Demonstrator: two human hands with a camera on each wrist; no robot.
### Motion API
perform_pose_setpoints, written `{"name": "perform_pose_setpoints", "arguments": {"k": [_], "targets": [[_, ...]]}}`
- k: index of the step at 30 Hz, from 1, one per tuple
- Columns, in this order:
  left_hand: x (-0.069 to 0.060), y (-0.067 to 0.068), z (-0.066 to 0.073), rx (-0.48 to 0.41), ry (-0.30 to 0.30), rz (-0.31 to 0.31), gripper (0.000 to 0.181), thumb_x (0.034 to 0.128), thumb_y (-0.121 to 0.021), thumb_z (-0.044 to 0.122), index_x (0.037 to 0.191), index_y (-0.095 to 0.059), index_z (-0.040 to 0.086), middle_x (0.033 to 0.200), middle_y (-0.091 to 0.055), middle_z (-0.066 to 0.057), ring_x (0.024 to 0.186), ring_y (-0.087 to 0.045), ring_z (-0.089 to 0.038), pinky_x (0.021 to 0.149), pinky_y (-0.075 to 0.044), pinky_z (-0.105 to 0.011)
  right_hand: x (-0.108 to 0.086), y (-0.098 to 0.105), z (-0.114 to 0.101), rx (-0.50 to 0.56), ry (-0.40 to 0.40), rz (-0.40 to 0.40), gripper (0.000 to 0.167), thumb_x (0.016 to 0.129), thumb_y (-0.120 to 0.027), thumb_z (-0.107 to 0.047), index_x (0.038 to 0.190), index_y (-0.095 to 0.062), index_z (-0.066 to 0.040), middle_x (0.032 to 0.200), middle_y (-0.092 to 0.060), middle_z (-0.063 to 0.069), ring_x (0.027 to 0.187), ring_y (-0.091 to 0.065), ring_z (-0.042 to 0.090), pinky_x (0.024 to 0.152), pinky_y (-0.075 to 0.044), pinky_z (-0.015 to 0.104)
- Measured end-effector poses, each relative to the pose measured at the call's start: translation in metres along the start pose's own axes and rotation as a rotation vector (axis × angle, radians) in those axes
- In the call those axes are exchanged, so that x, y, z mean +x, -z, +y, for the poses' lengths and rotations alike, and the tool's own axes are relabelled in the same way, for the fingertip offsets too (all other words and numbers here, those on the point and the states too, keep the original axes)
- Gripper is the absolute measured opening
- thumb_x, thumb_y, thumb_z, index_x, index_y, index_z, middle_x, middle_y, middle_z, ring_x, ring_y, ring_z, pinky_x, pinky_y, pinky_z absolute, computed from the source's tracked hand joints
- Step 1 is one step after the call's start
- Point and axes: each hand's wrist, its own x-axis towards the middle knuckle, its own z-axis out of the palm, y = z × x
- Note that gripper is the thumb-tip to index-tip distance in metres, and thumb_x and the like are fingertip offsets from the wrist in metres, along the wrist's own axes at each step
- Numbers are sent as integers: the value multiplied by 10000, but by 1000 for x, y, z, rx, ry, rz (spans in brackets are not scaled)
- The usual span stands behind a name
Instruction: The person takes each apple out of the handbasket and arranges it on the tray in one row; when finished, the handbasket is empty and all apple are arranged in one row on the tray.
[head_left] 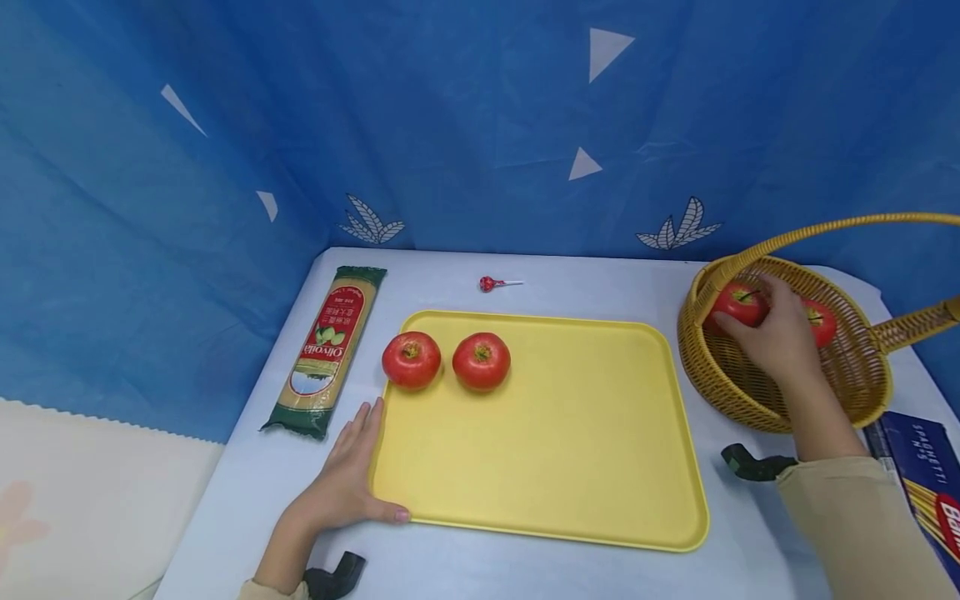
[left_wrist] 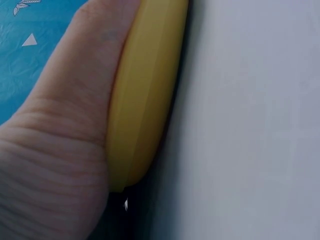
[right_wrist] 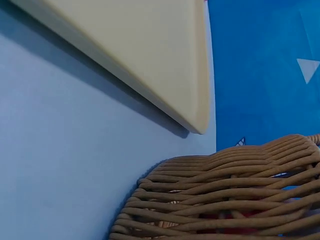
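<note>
In the head view my left hand point(head_left: 341, 479) rests against the lower left corner of the yellow tray point(head_left: 540, 442), fingers extended along its side and thumb at the front edge. The left wrist view shows that hand point(left_wrist: 75, 95) against the tray's yellow side point(left_wrist: 142, 100). Two red apples point(head_left: 411, 361) point(head_left: 481, 362) sit at the tray's upper left. My right hand point(head_left: 780, 333) reaches into the wicker basket point(head_left: 720, 375) with fingers and thumb around a red apple point(head_left: 738, 304). Another apple point(head_left: 821, 323) lies beside it, partly behind the hand. The right wrist view shows the basket's outside point(right_wrist: 225, 195).
A pasta packet point(head_left: 326, 350) lies left of the tray, and a red lollipop point(head_left: 489, 284) lies behind it. A blue spaghetti box point(head_left: 926, 483) is at the right edge. The basket's tall handle point(head_left: 847, 223) arches above its rim. Blue cloth hangs behind.
</note>
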Motion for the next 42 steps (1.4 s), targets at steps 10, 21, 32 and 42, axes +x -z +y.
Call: {"name": "perform_pose_setpoints", "arguments": {"k": [10, 21, 32, 42], "targets": [[1, 0, -1, -4, 9, -6, 1542, 493, -890, 669, 1606, 49, 163, 1685, 2, -138, 1551, 32, -362, 1205, -31, -650, 13, -3, 5, -92, -2, -76, 1094, 825, -651, -667, 1593, -88, -128, 1506, -312, 344, 1281, -355, 568, 1001, -345, 759], [2, 0, -1, -6, 1, -7, 1522, 516, -891, 652, 1605, 51, 158, 1684, -12, -144, 1549, 28, -369, 1201, -31, -662, 12, -3, 4, -114, -12, -94, 1081, 830, -642, -671, 1597, -105, -131, 1489, -295, 363, 1275, -334, 572, 980, -340, 783], [3, -1, -2, -4, -8, -5, 1541, 497, -874, 691, 1605, 54, 157, 1683, -25, -142, 1551, 23, -361, 1207, -34, -647, 13, -4, 6, -152, -23, -104, 1066, 848, -641, -645, 1603, -79, -144, 1491, -251, 379, 1273, -311, 589, 943, -348, 805], [1, -1, -3, -1, 8, 4, 1555, 477, -880, 693, 1605, 62, 185, 1685, -17, -132, 1552, 16, -354, 1210, -37, -643, 12, -4, 3, -202, -14, -114, 1065, 841, -595, -703, 1604, -87, -161, 1449, -232, 402, 1190, -335, 607, 904, -377, 806]]}}
